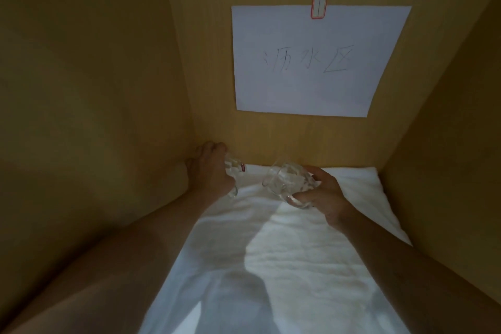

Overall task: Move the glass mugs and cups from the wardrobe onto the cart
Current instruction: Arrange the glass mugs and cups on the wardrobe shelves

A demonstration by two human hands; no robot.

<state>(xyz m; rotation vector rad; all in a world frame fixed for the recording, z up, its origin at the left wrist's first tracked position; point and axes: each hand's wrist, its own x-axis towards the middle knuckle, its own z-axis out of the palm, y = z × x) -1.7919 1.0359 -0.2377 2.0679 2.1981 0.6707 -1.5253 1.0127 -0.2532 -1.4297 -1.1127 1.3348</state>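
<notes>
Reaching: both bare arms go deep into the wooden wardrobe point(89, 84), toward its back wall.
Left hand: the left hand point(210, 171) is in the back left corner, its fingers point(214, 148) curled over the top of a glass mug point(233, 171) and clamped on it.
Left mug: it is clear glass with a small red label on its side; it stays close above the white towel point(284, 252), just beside the left wall. I cannot tell if its base touches the towel.
Right hand: the right hand point(322, 194) holds a second glass mug point(288, 183); its fingers are closed around the glass, with the thumb on the lower rim.
Right mug: it is tilted on its side, the open mouth turned to the left, held a little above the towel near the back wall.
Between the mugs: they are near each other but apart.
Towel: white and wrinkled, it covers the wardrobe floor from the back wall to the front; shadows of the arms fall on it.
Back wall: a white paper sheet point(311, 62) with handwritten characters is fixed there by a red-edged sticker point(319, 5) at its top edge.
</notes>
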